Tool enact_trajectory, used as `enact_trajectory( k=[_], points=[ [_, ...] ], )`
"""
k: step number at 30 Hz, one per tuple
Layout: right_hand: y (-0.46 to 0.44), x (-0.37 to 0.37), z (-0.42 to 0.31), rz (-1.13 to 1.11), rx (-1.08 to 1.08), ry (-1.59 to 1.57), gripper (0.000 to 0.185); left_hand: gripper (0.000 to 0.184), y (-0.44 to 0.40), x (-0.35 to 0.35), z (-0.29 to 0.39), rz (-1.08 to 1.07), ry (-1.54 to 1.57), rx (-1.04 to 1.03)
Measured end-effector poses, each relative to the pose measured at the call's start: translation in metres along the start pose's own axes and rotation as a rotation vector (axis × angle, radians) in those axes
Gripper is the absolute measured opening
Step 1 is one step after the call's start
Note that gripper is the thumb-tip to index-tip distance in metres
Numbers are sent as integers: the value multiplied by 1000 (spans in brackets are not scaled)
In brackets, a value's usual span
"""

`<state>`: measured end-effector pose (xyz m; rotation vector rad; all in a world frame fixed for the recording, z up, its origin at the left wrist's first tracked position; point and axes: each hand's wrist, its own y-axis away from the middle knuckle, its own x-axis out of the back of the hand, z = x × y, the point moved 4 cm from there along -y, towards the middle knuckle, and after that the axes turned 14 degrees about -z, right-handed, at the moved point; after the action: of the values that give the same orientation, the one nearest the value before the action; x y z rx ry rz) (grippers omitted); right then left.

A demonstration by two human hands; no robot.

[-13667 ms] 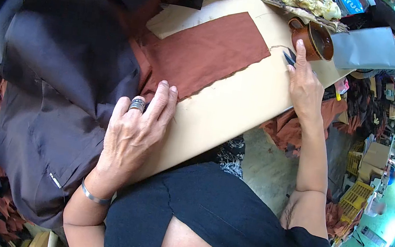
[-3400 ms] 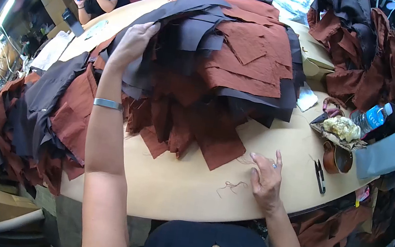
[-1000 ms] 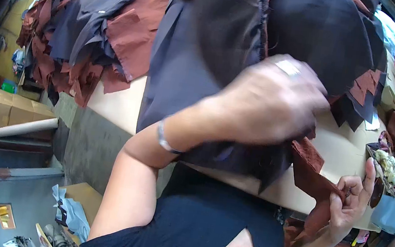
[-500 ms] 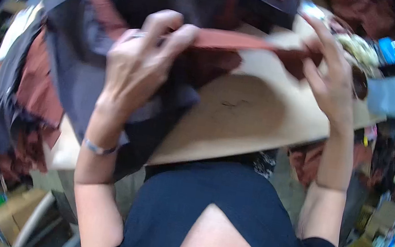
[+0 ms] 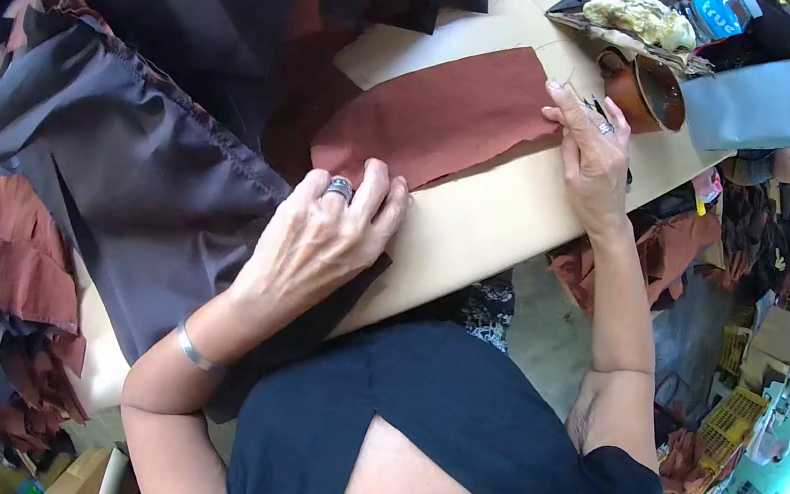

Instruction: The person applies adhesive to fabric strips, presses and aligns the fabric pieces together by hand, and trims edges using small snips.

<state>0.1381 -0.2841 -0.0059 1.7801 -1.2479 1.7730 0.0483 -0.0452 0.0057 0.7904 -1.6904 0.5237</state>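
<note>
A rust-brown cloth panel (image 5: 455, 109) lies flat on the pale table (image 5: 458, 231), its left end running under dark cloth (image 5: 161, 184). My left hand (image 5: 327, 227) rests palm down at the panel's near left edge, fingers bent and apart. At the panel's right end is my right hand (image 5: 593, 164), its fingers spread and the fingertips at the cloth's corner. Something dark, mostly hidden, lies behind my right hand near the brown mug (image 5: 649, 93). No tool shows in either hand.
A grey-blue box-like item (image 5: 753, 105) stands right of the mug. Behind are a crumpled yellowish bundle (image 5: 639, 19) and a bottle (image 5: 721, 12). Rust cloth (image 5: 34, 267) hangs at the left. Yellow crates (image 5: 732, 421) stand beyond the table at the lower right.
The rust panel, stretched between my hands half a second ago, now lies flat on the table. Both hands have come down onto it, and the dark cloth has shifted left.
</note>
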Motion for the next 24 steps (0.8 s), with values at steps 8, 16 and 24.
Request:
enact_trajectory(
  k=[8, 16, 24],
  points=[
    [15, 87, 47, 65, -300, 257, 46, 38, -2, 3, 5, -41, 26, 4],
    [10, 76, 94, -429, -532, 477, 64, 38, -3, 3, 4, -45, 37, 0],
    [13, 90, 74, -288, -481, 476, 44, 39, -2, 0, 6, -14, 38, 21]
  ],
)
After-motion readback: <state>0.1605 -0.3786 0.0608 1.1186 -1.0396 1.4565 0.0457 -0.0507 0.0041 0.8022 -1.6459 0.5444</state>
